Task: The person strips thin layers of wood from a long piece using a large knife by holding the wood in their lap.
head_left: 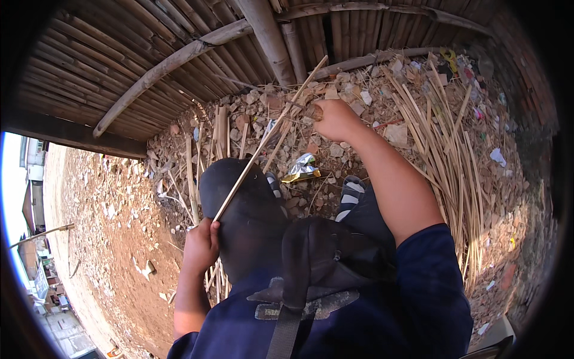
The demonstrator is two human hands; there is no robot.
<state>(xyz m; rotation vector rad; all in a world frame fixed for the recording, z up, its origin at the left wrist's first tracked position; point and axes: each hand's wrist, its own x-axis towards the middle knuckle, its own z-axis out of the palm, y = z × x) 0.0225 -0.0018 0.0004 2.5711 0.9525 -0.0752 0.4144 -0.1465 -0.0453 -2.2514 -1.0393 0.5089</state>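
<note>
A long, thin bamboo strip (254, 158) slants up and away from me, over my dark-clothed left knee. My left hand (201, 244) is closed on its near end. Farther along, my right hand (336, 121) is closed round the wooden handle of a knife (317, 112). The knife's thin blade reaches left to the strip near its far part; it is blurred, so whether it touches cannot be told. More bamboo strips (190, 173) lie beside my left leg, partly hidden by it.
A large heap of bamboo strips (442, 161) lies on the rubble at my right. A bamboo wall (119, 66) with a curved pole rises ahead. Between my sandalled feet sits a crumpled silver and gold wrapper (303, 167). A black bag (317, 254) rests against my front.
</note>
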